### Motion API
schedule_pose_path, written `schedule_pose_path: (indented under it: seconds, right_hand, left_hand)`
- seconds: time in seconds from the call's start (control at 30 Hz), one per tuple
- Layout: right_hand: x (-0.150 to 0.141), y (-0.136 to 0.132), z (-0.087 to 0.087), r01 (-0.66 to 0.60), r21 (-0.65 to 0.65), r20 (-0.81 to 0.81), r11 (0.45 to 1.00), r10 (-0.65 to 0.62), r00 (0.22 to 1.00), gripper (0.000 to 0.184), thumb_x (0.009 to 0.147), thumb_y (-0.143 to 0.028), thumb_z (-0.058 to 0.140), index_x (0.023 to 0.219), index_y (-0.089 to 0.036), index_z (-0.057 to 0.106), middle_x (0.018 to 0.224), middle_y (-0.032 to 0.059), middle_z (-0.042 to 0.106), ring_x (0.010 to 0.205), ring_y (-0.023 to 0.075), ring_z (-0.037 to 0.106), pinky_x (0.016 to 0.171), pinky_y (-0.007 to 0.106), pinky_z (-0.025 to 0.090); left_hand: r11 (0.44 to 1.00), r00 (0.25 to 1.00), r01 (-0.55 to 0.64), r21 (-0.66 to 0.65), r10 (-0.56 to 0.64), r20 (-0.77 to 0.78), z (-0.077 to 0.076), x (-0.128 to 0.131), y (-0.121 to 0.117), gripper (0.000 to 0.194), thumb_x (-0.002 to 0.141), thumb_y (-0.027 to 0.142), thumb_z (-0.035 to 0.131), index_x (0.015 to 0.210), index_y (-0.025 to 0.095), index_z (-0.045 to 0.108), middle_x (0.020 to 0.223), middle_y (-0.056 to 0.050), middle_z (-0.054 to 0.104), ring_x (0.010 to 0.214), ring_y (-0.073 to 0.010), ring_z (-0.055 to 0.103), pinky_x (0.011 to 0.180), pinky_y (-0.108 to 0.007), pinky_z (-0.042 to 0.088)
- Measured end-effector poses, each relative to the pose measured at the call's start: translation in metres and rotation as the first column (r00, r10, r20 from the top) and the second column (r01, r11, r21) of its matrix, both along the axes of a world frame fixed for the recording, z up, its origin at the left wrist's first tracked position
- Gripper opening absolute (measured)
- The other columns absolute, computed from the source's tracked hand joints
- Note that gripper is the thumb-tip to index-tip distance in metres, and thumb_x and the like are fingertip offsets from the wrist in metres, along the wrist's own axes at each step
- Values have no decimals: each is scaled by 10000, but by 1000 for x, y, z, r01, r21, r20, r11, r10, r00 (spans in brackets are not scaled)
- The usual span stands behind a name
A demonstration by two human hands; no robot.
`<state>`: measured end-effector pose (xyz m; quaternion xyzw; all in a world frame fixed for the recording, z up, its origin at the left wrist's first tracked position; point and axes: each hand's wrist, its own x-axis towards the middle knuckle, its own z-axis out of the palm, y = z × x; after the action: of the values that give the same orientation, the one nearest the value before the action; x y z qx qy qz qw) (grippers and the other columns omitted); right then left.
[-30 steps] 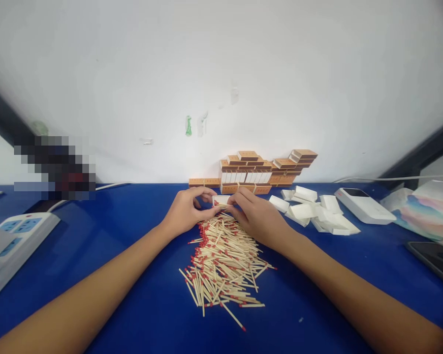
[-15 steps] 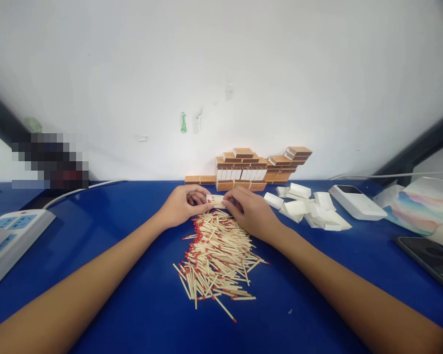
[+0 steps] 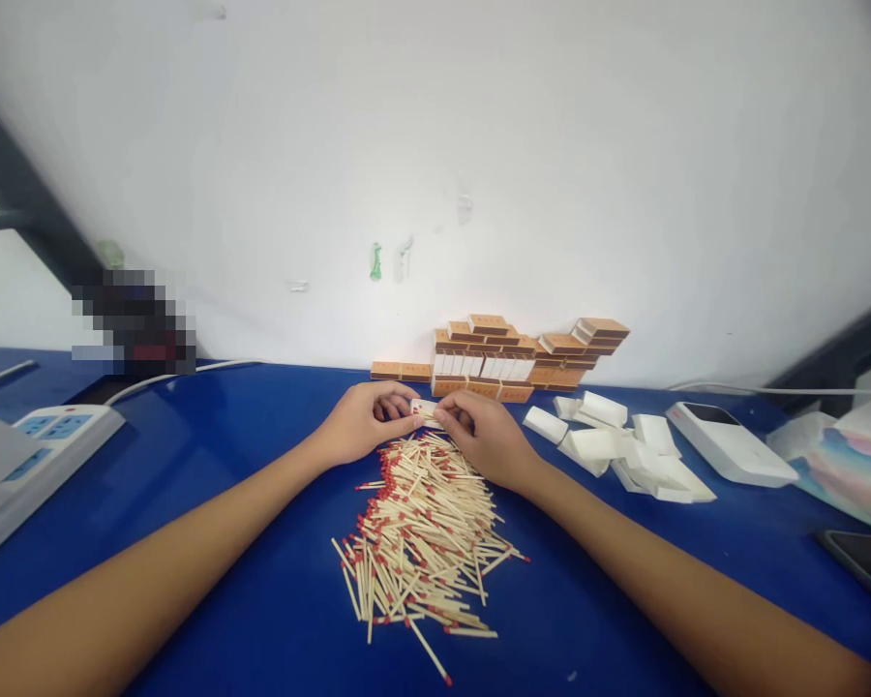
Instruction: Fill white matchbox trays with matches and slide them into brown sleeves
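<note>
Between both hands, just beyond the match pile, is a small white matchbox tray (image 3: 425,407) with some matches inside. My left hand (image 3: 367,418) pinches its left end between thumb and curled fingers. At the tray's right end, my right hand (image 3: 483,433) has its thumb and forefinger closed at the tray's edge; the fingertips partly cover the matches there. Below the hands spreads a heap of loose red-headed matches (image 3: 428,523), most of the heads toward the left.
Filled-out stacks of orange-brown matchboxes (image 3: 483,385) stand against the wall. Several white trays (image 3: 599,445) lie jumbled to the right, beside a white device (image 3: 730,445), a plastic packet (image 3: 842,460) and a dark phone (image 3: 863,561). A power strip (image 3: 79,436) sits at the left.
The camera view has tilted and shifted, so the scene sits lower. Both hands stay at the tray, with the fingers of the right hand closer over its right end.
</note>
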<state>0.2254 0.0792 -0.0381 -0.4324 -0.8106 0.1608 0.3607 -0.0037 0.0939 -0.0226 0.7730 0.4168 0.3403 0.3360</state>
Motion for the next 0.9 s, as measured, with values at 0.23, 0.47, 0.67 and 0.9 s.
schedule_pose_path:
  seconds: [0.23, 0.47, 0.67, 0.9]
  right_hand:
    - [1, -2, -1, -3, 12, 21, 1000, 2, 1000, 156, 1007, -299, 566, 909, -208, 648, 757, -4, 619, 661, 150, 527, 629, 294, 369]
    - [0, -2, -2, -1, 42, 43, 999, -1, 999, 155, 1014, -285, 546, 921, -209, 643, 769, 0, 612, 663, 152, 527, 615, 297, 363]
    - [0, 1, -2, -7, -80, -74, 997, 2, 997, 182, 1003, -335, 553, 904, -218, 650, 709, -15, 625, 615, 147, 518, 584, 288, 370]
    - [1, 4, -3, -9, -153, -157, 988, -16, 987, 200, 980, -364, 575, 879, -208, 652, 703, -10, 639, 609, 146, 533, 582, 283, 396]
  left_hand:
    - [1000, 1000, -8, 16, 8, -22, 1, 2, -4, 363, 853, 447, 774, 1099, 181, 741, 851, -29, 743, 690, -131, 614, 616, -250, 449]
    - [999, 1000, -6, 31, 7, -27, 0, 1, -3, 370, 861, 456, 766, 1116, 190, 739, 857, -24, 740, 676, -126, 594, 623, -255, 450]
    - [999, 999, -6, 35, 7, -32, 1, 1, -4, 375, 857, 451, 771, 1118, 184, 738, 866, -28, 749, 686, -129, 595, 629, -256, 447]
    - [999, 999, 13, 39, -12, -34, 0, 0, -4, 368, 853, 443, 776, 1117, 189, 743, 869, -26, 744, 681, -126, 582, 622, -253, 429]
